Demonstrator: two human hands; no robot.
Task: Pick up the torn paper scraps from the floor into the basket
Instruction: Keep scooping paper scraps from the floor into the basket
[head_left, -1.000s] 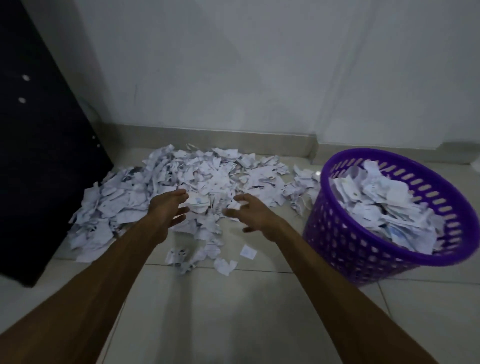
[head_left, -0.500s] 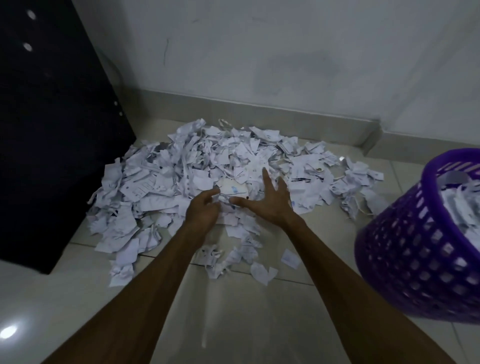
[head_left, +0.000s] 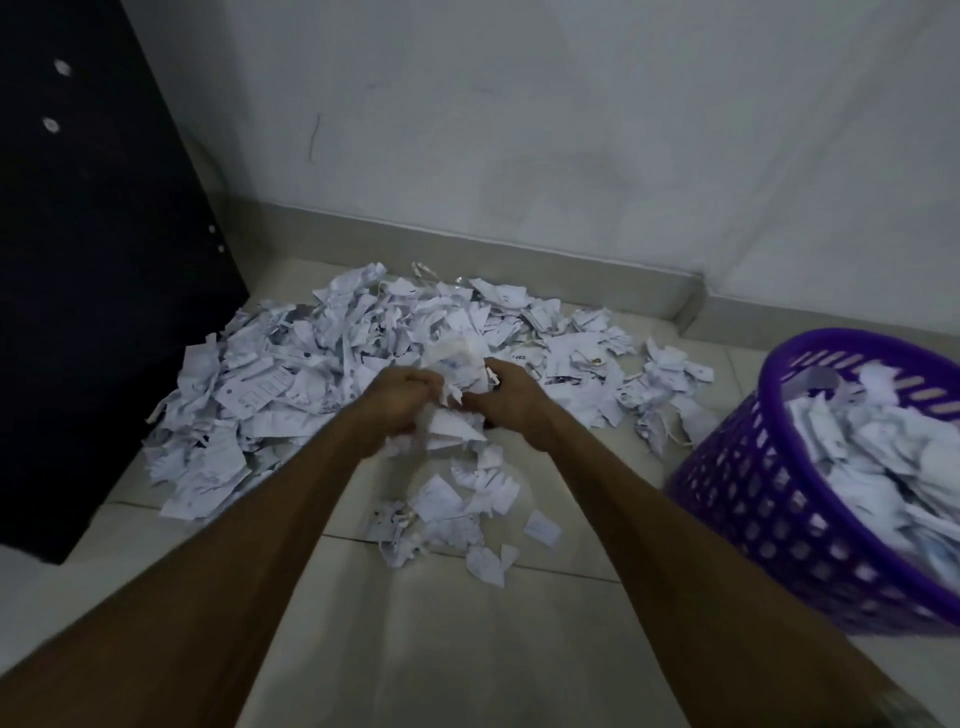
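A wide heap of torn white paper scraps covers the tiled floor by the wall. My left hand and my right hand are pressed together over the heap's near edge, fingers curled round a bunch of scraps held between them. A smaller scatter of scraps lies on the floor just below the hands. The purple perforated basket stands at the right, holding many scraps, and its right side is cut off by the frame.
A dark cabinet stands at the left, touching the heap's edge. The white wall and grey skirting run behind the heap. Bare floor tiles lie between my forearms, nearer to me.
Both hands have closed together and gathered a bunch of scraps that they were only reaching for before. The view has swung, so more of the basket shows at the right.
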